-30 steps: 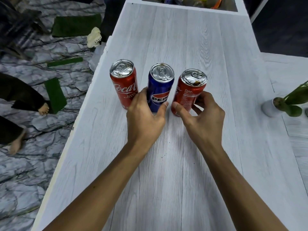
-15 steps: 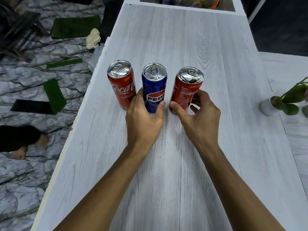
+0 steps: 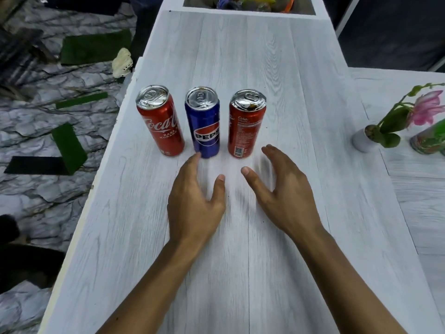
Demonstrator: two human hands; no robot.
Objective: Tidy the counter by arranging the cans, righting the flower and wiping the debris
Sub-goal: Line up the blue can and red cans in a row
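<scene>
While our left hand [image 3: 195, 203] and right hand [image 3: 281, 189] hover with fingers apart, gripping nothing, we risk knocking over the slim blue aluminium Pepsi can [image 3: 203, 121] with a careless sweep.

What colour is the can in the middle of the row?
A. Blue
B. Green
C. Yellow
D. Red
A: the Pepsi can is blue and stands between the Coca-Cola can and the other red can.
</scene>
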